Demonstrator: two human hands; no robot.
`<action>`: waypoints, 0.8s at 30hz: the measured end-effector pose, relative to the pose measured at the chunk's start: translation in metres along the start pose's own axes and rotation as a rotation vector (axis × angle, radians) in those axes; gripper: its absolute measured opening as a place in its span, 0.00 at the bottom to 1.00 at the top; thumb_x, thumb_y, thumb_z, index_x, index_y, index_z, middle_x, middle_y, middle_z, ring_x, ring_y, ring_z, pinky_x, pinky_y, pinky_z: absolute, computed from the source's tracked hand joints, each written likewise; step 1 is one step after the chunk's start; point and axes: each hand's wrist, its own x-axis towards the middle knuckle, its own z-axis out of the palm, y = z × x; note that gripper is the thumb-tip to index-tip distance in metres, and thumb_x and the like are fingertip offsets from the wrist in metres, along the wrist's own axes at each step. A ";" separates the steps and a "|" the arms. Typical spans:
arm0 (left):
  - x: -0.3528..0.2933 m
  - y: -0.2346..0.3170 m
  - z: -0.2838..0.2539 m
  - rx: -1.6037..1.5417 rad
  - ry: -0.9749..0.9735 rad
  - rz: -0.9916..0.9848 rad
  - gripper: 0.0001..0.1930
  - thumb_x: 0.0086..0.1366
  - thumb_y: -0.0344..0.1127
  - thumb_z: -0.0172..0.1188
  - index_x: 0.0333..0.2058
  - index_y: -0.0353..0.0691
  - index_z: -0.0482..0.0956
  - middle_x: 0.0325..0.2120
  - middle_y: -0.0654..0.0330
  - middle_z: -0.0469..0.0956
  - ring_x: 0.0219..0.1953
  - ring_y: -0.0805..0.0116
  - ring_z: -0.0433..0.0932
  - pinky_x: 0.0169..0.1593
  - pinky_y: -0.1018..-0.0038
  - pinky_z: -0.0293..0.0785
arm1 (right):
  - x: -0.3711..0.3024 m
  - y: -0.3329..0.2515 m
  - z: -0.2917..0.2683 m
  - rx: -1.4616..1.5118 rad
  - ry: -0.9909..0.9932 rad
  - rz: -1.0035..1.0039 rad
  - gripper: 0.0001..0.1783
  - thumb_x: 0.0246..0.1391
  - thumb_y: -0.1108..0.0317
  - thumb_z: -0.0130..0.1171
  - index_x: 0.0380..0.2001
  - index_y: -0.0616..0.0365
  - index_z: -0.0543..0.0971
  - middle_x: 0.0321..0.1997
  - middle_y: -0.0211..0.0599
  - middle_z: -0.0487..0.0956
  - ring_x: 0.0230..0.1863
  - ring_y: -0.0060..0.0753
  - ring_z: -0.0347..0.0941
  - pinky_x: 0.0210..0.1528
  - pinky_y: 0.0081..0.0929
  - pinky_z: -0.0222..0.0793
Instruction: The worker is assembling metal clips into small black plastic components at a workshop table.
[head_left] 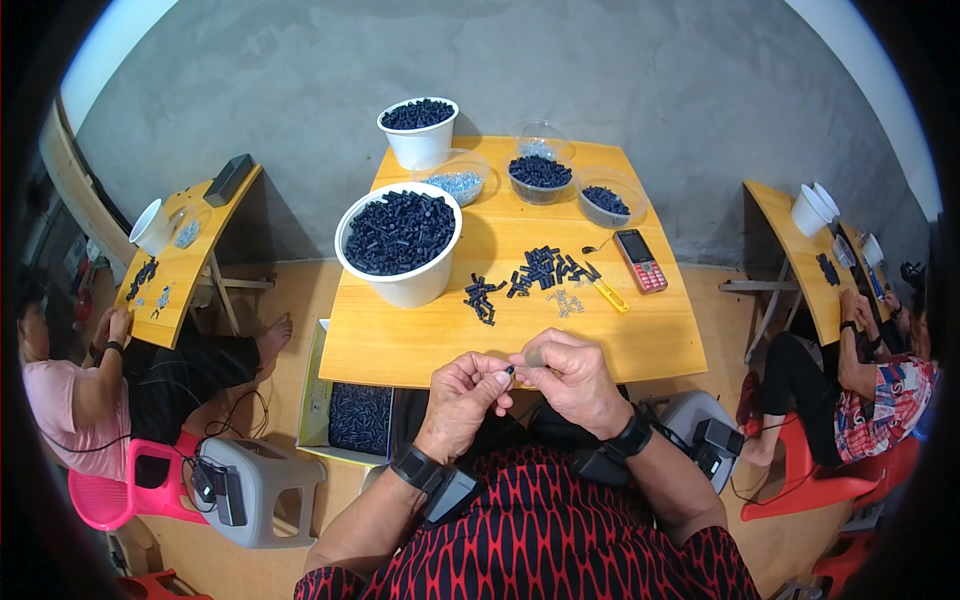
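At the table's near edge, my left hand (467,396) pinches a small black plastic piece (510,370) between thumb and fingertips. My right hand (575,378) meets it there, fingers closed at the piece; whatever it grips is too small to make out. Just beyond lie loose piles of short black plastic pieces (540,268) and a little heap of small clear or silvery parts (567,302). A yellow-handled cutter (606,288) rests to the right of these piles.
Left on the wooden table (400,350) stands a white bucket (415,290) full of black pieces, another bucket (424,150) behind it. Clear tubs (607,215) and a red mobile phone (640,262) sit right. A box (318,420) is below left. Other people work at side tables.
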 end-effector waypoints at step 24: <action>-0.001 -0.008 -0.001 -0.125 -0.025 -0.102 0.08 0.70 0.31 0.60 0.42 0.32 0.79 0.33 0.58 0.83 0.31 0.71 0.81 0.34 0.76 0.79 | -0.005 -0.012 -0.007 -0.098 -0.155 0.085 0.12 0.54 0.74 0.67 0.38 0.68 0.77 0.35 0.47 0.81 0.30 0.34 0.81 0.32 0.29 0.76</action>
